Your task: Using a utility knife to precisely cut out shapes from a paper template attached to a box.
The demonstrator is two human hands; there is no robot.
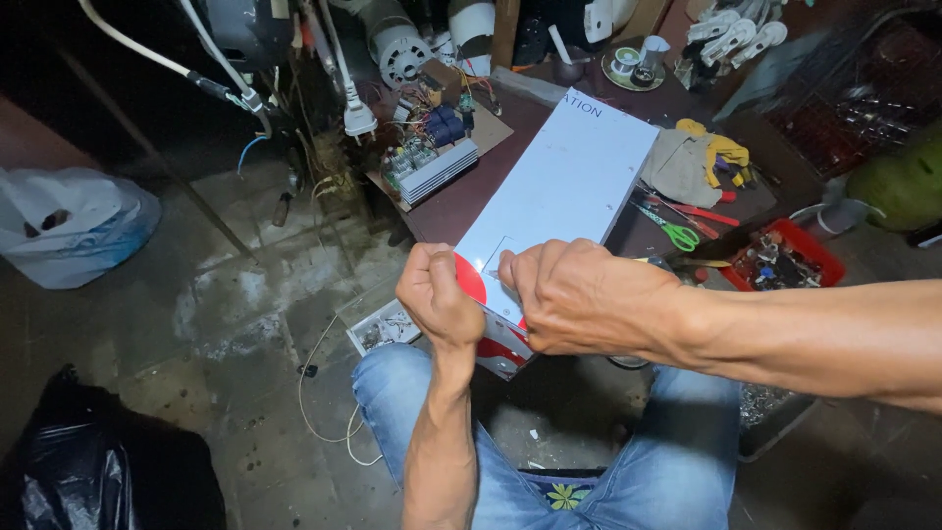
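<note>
Red plastic marks the small tray (797,257) at the right edge of a dark workbench (461,201), heaped with small metal parts too fine to tell apart. A shallow white tray (385,327) of similar bits sits on the concrete floor just beside the seated person's left knee. A round lid (633,71) at the back of the bench holds small caps and rings, and a wire basket (863,108) stands at the far right, its contents blurred.

At centre, a long white metal casing (569,182) lies tilted across the bench edge, its near end over the person's lap. Blue lettering runs along its far corner, a red curved patch colours its near end, and a faint rectangular outline shows on the top face. The left hand (439,297) is closed into a fist against the casing's near-left corner, over the red patch; whatever it grips is hidden inside the fist. The right hand (579,297) is curled down over the near end, fingers pressed to the white face, nothing else visible in it.

Green-handled scissors (675,232) and a red-handled tool (708,211) lie just right of the casing, near yellow-and-grey work gloves (702,157). An exposed circuit board (432,157) rests on cardboard to the left. A white plastic bag (69,226) and a black bag (88,471) sit on the floor.
</note>
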